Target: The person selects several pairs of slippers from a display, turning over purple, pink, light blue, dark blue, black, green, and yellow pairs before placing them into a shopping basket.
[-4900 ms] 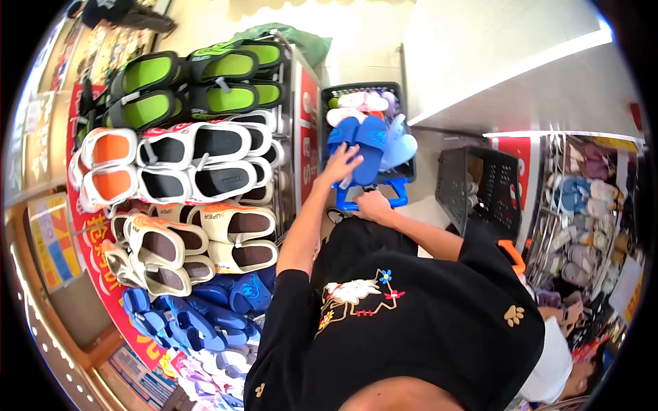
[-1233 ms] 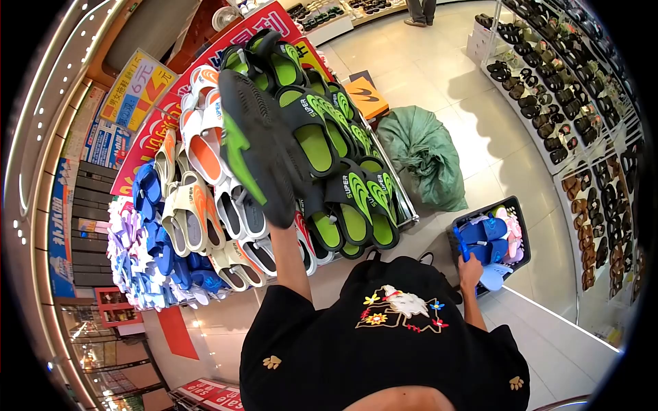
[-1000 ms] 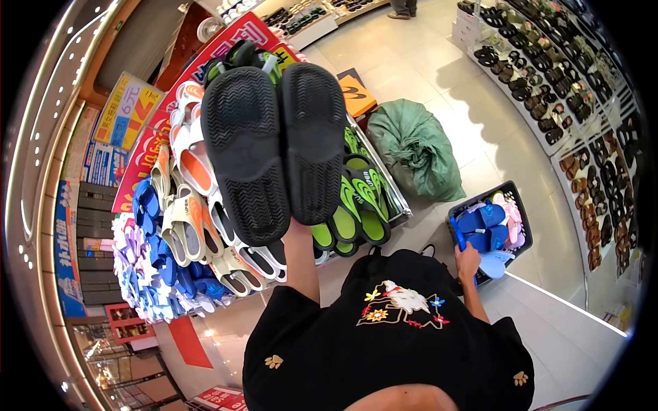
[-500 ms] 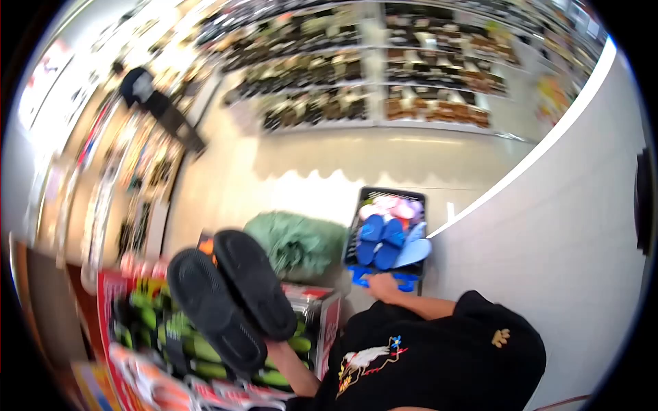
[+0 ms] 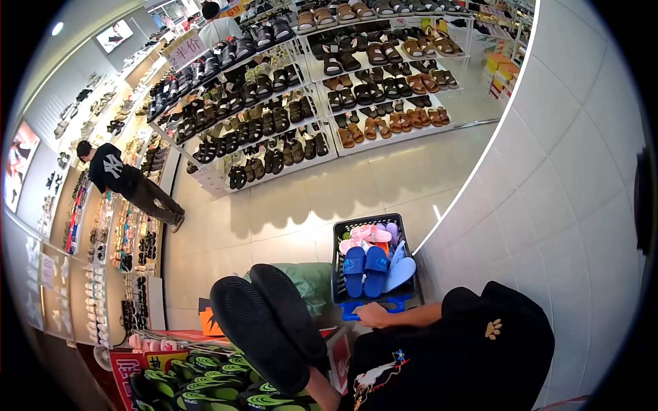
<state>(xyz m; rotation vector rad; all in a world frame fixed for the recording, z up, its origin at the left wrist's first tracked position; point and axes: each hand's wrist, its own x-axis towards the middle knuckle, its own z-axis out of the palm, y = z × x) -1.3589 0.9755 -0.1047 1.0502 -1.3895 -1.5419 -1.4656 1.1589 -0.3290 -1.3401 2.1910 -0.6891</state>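
Note:
A pair of black slippers (image 5: 271, 322) is in my left hand (image 5: 317, 385), soles turned up toward me. The fingers are mostly hidden behind the slippers. My right hand (image 5: 372, 316) is closed on the blue handle (image 5: 396, 303) of a black shopping basket (image 5: 338, 274). Inside the basket lie dark blue slides (image 5: 365, 269), a light blue pair (image 5: 401, 272), and pink slippers (image 5: 369, 236) with some purple footwear behind. Below the black slippers, a bin holds several black-and-green flip-flops (image 5: 212, 383).
Beside the basket sits a green bag-like bundle (image 5: 305, 279). Tiered shelves of sandals (image 5: 274, 130) stand ahead, with more shoe racks (image 5: 103, 240) at left. A person in dark clothes (image 5: 127, 179) stands by the left racks. A white tiled wall (image 5: 541, 205) rises on my right.
The view has shifted, so the shelves sit further left and lower in view. The black slippers have moved right and down, staying in my left hand. My right hand still grips the basket handle.

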